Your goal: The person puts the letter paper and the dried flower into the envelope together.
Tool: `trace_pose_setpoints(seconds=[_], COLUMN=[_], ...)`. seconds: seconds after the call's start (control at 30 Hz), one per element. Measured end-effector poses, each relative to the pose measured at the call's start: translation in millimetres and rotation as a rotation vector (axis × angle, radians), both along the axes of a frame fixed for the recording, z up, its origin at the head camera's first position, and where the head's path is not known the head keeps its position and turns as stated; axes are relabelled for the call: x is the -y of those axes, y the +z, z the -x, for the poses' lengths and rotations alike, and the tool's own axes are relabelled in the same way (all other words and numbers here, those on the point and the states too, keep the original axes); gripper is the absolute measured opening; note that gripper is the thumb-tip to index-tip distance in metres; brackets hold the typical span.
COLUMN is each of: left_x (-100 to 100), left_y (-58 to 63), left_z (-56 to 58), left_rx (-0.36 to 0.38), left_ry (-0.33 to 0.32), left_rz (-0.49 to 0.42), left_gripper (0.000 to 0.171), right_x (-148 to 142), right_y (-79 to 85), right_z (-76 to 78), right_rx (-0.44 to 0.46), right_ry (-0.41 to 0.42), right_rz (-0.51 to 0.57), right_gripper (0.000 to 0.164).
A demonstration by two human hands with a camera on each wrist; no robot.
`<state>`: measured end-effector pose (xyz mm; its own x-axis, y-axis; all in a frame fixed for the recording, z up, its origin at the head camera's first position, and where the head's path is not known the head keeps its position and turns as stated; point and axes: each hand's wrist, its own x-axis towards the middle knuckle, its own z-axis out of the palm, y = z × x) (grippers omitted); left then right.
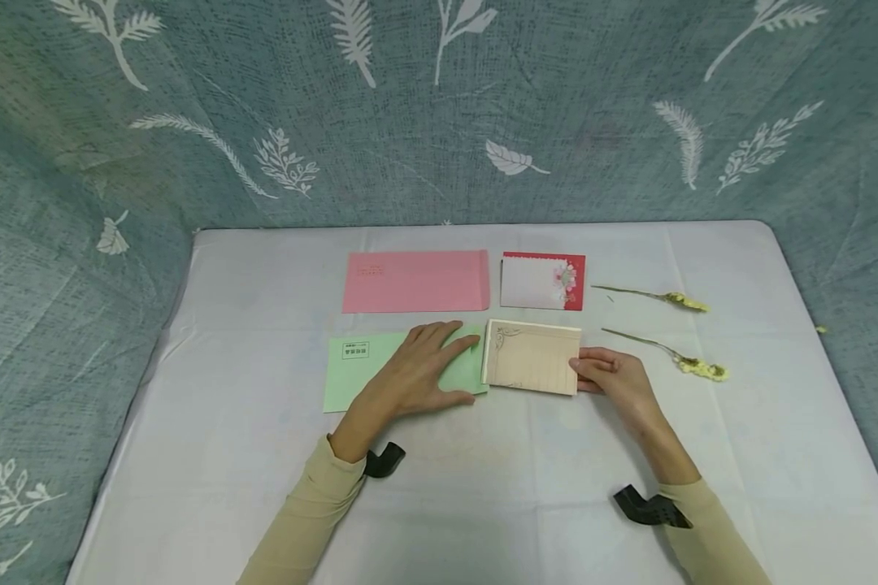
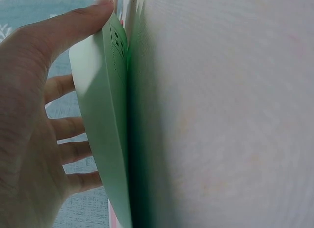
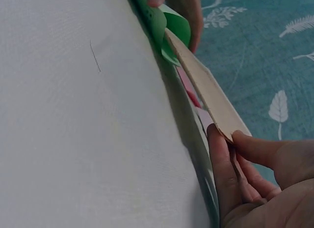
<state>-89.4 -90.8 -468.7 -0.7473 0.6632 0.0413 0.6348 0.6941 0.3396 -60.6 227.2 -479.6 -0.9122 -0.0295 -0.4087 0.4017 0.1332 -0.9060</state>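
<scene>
A light-green envelope (image 1: 347, 374) lies under my left hand (image 1: 420, 370), which grips it across its right end between thumb and spread fingers. Its mouth bulges into a rounded opening in the right wrist view (image 3: 174, 31). Between thumb and fingertips, my right hand (image 1: 618, 386) pinches the right edge of a cream, lined letter card (image 1: 532, 357) with scroll ornaments. The card's left end sits right at the envelope's mouth, tilted above the cloth in the right wrist view. My left thumb (image 2: 78, 26) presses the near edge of the envelope.
Behind lie a pink envelope (image 1: 417, 282) and a red-edged floral card (image 1: 534, 283). Two stems with yellow dried flowers (image 1: 686, 302) lie at the right. A white cloth (image 1: 483, 504) covers the table; a blue-green leaf-patterned curtain (image 1: 439, 122) hangs beyond it.
</scene>
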Motion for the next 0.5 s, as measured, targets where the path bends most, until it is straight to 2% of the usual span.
trace_pose_setpoints(seconds=[0.5], left_x=[-3.5], left_y=[1.2], left_z=[4.3], left_rx=[-0.008], left_ry=[-0.002], left_rz=[0.014], left_gripper=[0.082], right_x=[4.2], right_y=[-0.2], right_z=[6.8], right_rx=[0.025], right_ry=[0.030], right_rz=[-0.024], right_gripper=[0.043])
